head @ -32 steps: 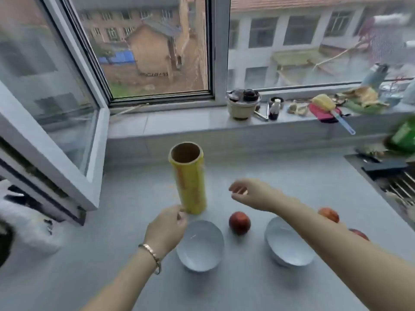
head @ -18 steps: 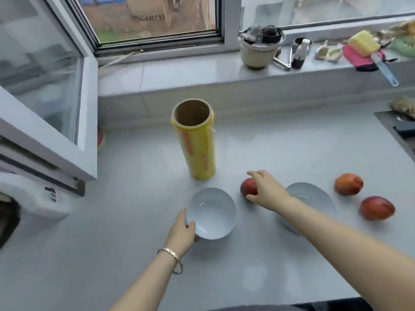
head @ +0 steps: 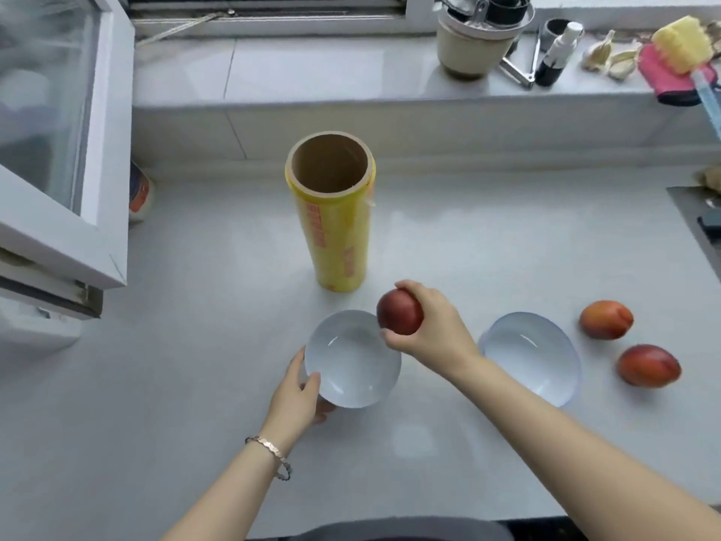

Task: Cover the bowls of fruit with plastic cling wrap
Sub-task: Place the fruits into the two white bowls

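Now my left hand grips the white ceramic bowl by its rim, steadying it, while my right hand clasps a dark-red round fruit, seemingly above it, ready to drop in.

The fingers of my left hand mostly vanish under the left bowl. My right hand hides the right side of the fruit; my forearm covers the right bowl's near-left rim. The roll's red print is too blurred to read. The sink is cut off at right.
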`<state>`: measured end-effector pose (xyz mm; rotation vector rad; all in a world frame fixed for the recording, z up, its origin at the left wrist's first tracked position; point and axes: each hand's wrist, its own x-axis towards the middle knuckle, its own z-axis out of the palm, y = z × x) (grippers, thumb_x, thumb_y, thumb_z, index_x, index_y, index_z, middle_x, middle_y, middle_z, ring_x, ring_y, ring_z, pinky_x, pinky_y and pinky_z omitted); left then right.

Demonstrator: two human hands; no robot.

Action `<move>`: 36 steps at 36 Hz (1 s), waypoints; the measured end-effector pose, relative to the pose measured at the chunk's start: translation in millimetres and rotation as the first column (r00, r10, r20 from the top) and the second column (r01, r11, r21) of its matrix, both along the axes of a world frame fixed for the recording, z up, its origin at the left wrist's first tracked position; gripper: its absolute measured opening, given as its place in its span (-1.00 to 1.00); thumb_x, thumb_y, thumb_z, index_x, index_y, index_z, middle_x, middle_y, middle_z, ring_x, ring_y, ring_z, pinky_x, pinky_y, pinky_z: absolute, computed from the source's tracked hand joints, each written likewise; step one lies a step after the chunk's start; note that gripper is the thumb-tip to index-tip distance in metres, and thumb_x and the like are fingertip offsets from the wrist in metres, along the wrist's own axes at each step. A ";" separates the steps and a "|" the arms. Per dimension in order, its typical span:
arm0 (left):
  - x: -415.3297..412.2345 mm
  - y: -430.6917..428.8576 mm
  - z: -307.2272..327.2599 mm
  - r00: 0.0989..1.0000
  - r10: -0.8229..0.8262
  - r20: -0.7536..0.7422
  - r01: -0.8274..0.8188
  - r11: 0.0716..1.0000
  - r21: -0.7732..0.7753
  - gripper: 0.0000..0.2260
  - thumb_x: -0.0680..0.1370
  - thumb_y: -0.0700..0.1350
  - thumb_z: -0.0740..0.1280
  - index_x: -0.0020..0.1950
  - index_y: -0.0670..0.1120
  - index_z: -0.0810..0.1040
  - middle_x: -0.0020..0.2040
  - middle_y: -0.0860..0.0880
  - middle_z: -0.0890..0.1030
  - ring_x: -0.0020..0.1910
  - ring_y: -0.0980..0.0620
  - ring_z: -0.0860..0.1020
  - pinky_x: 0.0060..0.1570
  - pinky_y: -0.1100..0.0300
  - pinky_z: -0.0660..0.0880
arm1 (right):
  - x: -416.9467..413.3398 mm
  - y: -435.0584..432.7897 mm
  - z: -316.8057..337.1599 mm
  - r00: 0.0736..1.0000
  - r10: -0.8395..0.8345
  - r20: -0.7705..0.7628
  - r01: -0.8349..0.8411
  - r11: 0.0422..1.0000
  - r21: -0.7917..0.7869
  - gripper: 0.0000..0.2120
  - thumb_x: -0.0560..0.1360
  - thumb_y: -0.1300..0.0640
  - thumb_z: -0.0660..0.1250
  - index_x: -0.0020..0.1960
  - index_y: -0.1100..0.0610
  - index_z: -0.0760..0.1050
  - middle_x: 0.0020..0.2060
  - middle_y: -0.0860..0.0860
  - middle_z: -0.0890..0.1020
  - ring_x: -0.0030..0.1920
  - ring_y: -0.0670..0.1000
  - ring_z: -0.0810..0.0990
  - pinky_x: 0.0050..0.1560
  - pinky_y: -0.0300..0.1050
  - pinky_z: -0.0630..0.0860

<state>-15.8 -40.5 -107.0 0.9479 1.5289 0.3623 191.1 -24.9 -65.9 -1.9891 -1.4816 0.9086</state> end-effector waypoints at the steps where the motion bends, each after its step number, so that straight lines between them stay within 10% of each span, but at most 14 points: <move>1: 0.3 -0.5 -0.8 1.000 -0.004 0.002 0.004 1.000 0.001 -0.63 0.61 -0.17 0.10 0.33 0.22 0.22 -0.11 -0.02 0.60 -0.13 -0.19 0.65 -0.09 -0.04 0.57 | -8.0 0.0 5.7 0.996 0.088 -0.019 -0.088 0.996 -0.008 -0.36 0.27 0.03 0.48 0.30 -0.07 0.35 0.13 -0.02 0.47 0.12 -0.05 0.47 0.13 -0.27 0.35; 7: 3.3 -4.0 0.0 1.000 -0.027 0.003 0.027 1.000 0.004 -0.69 0.62 -0.15 0.09 0.25 0.23 0.25 -0.04 -0.01 0.63 -0.14 -0.12 0.66 -0.10 -0.01 0.58 | -50.2 -0.1 -13.9 0.886 0.444 0.134 -0.409 0.884 -0.228 -0.34 0.30 0.04 0.43 0.36 -0.04 0.29 0.24 0.05 0.40 0.18 0.13 0.47 0.12 -0.07 0.47; 18: 4.9 -5.3 1.8 1.000 -0.015 0.002 0.015 0.999 -0.042 -0.68 0.60 -0.20 0.05 0.27 0.15 0.26 -0.01 -0.01 0.59 -0.15 -0.13 0.65 -0.20 0.07 0.61 | -57.7 -14.5 -24.2 0.799 0.520 0.302 -0.442 0.848 -0.292 -0.28 0.42 -0.03 0.37 0.47 -0.03 0.10 0.34 0.07 0.32 0.31 0.13 0.35 0.11 -0.03 0.42; 25: 11.4 -9.3 -7.4 0.992 0.128 0.012 -0.129 0.991 0.041 -0.69 0.56 -0.31 0.07 0.21 0.02 0.32 0.01 -0.06 0.53 -0.04 -0.22 0.58 -0.26 0.01 0.60 | 34.0 -54.4 -12.2 0.943 -0.027 0.333 0.020 1.000 0.023 -0.67 0.39 0.22 0.40 0.14 0.24 0.54 0.15 0.16 0.54 0.19 0.20 0.50 0.17 0.01 0.43; 36: -14.4 32.9 -21.5 0.907 0.383 -0.174 -0.357 0.920 0.159 -0.65 0.54 -0.26 0.09 0.33 -0.08 0.26 0.11 -0.13 0.50 0.02 -0.27 0.54 0.07 -0.18 0.51 | 110.3 -97.5 -20.7 0.787 -0.396 0.472 0.515 0.844 -0.150 -0.48 0.39 0.19 0.38 0.32 0.21 0.36 0.29 0.26 0.36 0.31 0.30 0.26 0.25 0.13 0.30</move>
